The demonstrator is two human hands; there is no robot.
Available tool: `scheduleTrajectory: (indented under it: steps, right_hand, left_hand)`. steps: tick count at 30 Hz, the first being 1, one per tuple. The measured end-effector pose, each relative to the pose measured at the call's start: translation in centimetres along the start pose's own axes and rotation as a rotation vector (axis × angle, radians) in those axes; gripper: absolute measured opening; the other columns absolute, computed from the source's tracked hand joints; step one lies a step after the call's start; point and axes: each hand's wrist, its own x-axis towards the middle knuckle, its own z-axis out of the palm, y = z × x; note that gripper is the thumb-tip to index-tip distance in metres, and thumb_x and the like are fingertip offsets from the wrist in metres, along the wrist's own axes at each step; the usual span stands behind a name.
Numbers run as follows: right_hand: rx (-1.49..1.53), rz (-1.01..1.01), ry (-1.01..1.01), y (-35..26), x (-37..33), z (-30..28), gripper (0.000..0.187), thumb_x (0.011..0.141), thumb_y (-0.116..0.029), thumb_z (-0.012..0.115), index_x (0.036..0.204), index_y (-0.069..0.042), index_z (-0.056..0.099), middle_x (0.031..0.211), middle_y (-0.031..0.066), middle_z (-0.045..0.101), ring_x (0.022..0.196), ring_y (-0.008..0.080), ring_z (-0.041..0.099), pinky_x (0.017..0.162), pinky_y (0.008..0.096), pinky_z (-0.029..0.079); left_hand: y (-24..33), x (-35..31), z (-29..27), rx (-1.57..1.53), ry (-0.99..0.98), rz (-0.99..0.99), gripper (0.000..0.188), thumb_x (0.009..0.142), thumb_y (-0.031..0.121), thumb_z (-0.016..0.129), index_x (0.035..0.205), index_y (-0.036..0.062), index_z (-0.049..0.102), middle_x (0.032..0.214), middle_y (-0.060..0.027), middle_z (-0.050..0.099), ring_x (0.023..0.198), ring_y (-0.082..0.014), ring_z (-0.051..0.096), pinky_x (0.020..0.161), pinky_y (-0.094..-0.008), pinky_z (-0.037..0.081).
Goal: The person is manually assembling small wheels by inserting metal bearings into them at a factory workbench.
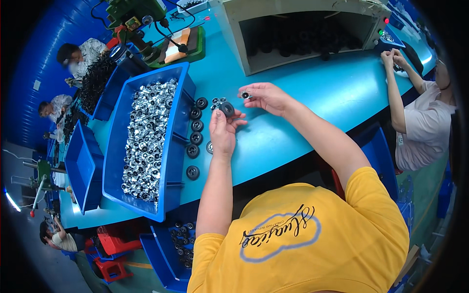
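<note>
My left hand (223, 131) is closed on a small black wheel (227, 109), gripped between thumb and fingers above the teal table (273, 146). Just to its right, my right hand (268, 97) pinches a small shiny metal fitting (245, 94) with a dark centre. A few similar metal parts (215, 101) lie on the table just beyond the left hand. Left of that hand runs a row of several black wheels (196, 125) lying flat; one more wheel (210, 147) is partly hidden behind my left wrist.
A large blue bin (181, 78) full of shiny metal fittings stands at the left, near another blue bin (80, 166). Behind are a green machine (128, 14) and a pale box-shaped housing (240, 41) with dark pieces inside. A co-worker's hands (393, 58) are at the far right.
</note>
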Motion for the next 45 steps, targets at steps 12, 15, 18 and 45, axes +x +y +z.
scheduleTrajectory:
  steps: [12, 15, 18, 45]
  right_hand:
    - [-0.211, -0.205, -0.04, 2.0, -3.8, 3.8, 0.027, 0.09, -0.003, 0.074, 0.116, 0.0, 0.068, 0.099, 0.0054, 0.069, 0.083, 0.0102, 0.066, 0.077, 0.0259, 0.057]
    - [-0.329, -0.271, -0.014, 2.3, -4.2, 3.9, 0.025, 0.089, -0.003, 0.076, 0.113, -0.002, 0.07, 0.096, 0.003, 0.067, 0.08, 0.0087, 0.064, 0.073, 0.0241, 0.055]
    - [-0.443, -0.338, 0.04, 2.4, -4.3, 4.1, 0.022, 0.087, -0.004, 0.078, 0.108, -0.004, 0.071, 0.093, 0.0003, 0.064, 0.077, 0.0072, 0.062, 0.069, 0.0229, 0.053]
    - [-0.361, -0.337, 0.207, 2.5, -4.3, 2.9, 0.023, 0.09, -0.009, 0.075, 0.113, -0.004, 0.07, 0.089, -0.0025, 0.062, 0.072, 0.0025, 0.055, 0.063, 0.0191, 0.048]
  left_hand:
    - [-0.7, -0.1, -0.4, 0.124, -0.02, 0.017, 0.032, 0.109, 0.033, 0.046, 0.119, 0.003, 0.054, 0.099, -0.0134, 0.069, 0.082, -0.0239, 0.071, 0.07, -0.0353, 0.06]
    - [-0.2, -0.4, 0.4, 0.155, -0.03, -0.006, 0.033, 0.109, 0.033, 0.047, 0.123, 0.0032, 0.051, 0.099, -0.0142, 0.069, 0.081, -0.0246, 0.071, 0.07, -0.0348, 0.06]
    - [-0.3, -0.4, 0.4, 0.185, -0.049, -0.027, 0.035, 0.109, 0.033, 0.047, 0.127, 0.0032, 0.048, 0.102, -0.0147, 0.068, 0.082, -0.0254, 0.071, 0.071, -0.0346, 0.06]
    - [-0.2, -0.9, 0.5, 0.294, 0.018, 0.125, 0.027, 0.099, 0.014, 0.067, 0.123, 0.0022, 0.06, 0.097, -0.0114, 0.068, 0.068, -0.0118, 0.063, 0.059, -0.0294, 0.06]
